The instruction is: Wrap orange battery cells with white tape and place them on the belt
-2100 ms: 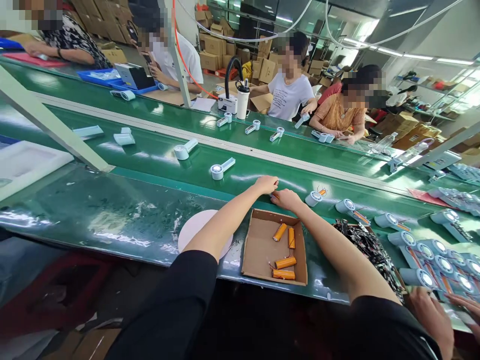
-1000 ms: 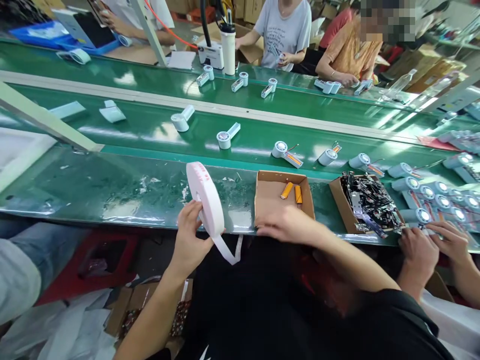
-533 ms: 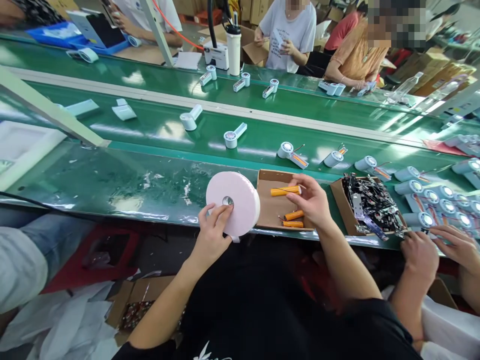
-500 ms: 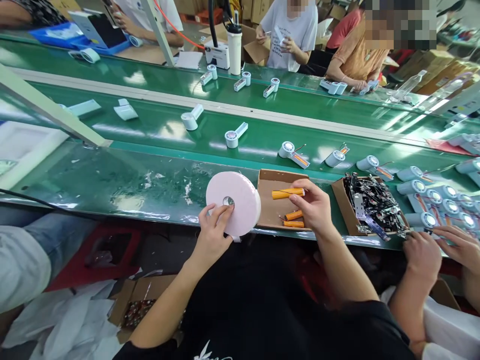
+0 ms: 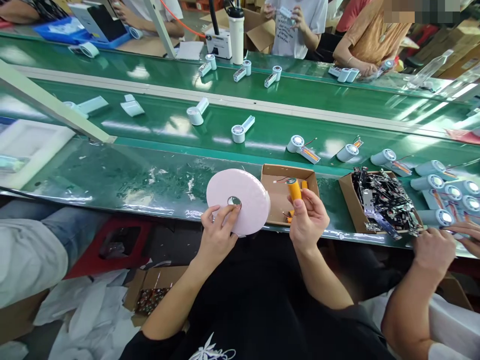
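Note:
A wide pale pink roll of tape (image 5: 240,187) is gripped at its near side by my left hand (image 5: 219,230), with fingertips at the centre hole. My right hand (image 5: 309,217) pinches an orange cylindrical battery (image 5: 294,189), its end tilted up toward me, above a shallow cardboard box (image 5: 272,210). Inside that box other orange batteries (image 5: 290,216) are partly hidden behind my right hand. Thin wires show near the held battery's end.
A cardboard box of black metal parts (image 5: 386,200) stands to the right, where a co-worker's hand (image 5: 435,252) is busy. Several light-blue fan bodies (image 5: 238,133) lie along the green conveyor (image 5: 161,125). A slanted metal post (image 5: 56,102) rises at the left.
My right hand has turned the battery from lying sideways to pointing its end upward, and moved slightly nearer the roll. My left hand keeps hold of the tape roll. The view has shifted a little.

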Demonstrator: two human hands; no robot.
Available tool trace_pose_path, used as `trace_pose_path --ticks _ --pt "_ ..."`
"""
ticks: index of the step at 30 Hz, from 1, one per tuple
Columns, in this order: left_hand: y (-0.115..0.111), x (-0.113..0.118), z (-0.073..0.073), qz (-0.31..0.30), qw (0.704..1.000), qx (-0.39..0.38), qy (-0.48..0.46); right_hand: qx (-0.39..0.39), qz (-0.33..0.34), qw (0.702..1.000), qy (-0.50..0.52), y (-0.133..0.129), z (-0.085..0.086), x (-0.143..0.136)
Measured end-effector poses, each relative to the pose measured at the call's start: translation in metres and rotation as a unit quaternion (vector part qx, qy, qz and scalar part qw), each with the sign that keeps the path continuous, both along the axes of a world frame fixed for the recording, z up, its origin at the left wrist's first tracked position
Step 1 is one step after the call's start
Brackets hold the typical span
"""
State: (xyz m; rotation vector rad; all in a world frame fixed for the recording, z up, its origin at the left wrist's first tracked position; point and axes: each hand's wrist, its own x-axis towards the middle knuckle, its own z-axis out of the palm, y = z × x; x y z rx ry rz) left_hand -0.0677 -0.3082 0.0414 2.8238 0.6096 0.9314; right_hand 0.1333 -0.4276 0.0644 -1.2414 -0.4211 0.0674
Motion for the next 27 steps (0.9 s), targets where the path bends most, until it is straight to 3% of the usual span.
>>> trace_pose_path --ticks 2,6,15,19,24,27 --pt "-0.002 0.0 0.0 -0.001 1.0 0.008 0.001 -0.024 -0.019 1.0 0.0 0.0 -0.002 -0.002" --pt "-0.002 0.001 0.002 -0.003 1.0 0.014 0.0 -0.082 0.01 0.996 -0.022 -0.005 -0.004 -0.007" --pt "-0.002 0.003 0.002 0.007 1.0 0.028 0.004 -0.113 0.063 0.991 -0.038 -0.021 -0.003 -0.017" --pt "0.002 0.0 0.005 0.018 0.999 0.044 -0.006 -0.168 0.173 0.969 -0.054 -0.026 0.009 -0.01" --pt "0.012 -0.002 0.018 0.028 0.995 0.093 -0.013 -0.154 0.344 0.926 0.023 -0.022 0.035 0.017" --pt "0.01 0.002 0.022 0.056 0.993 0.1 -0.015 -0.138 0.352 0.924 0.052 -0.012 0.034 0.015"
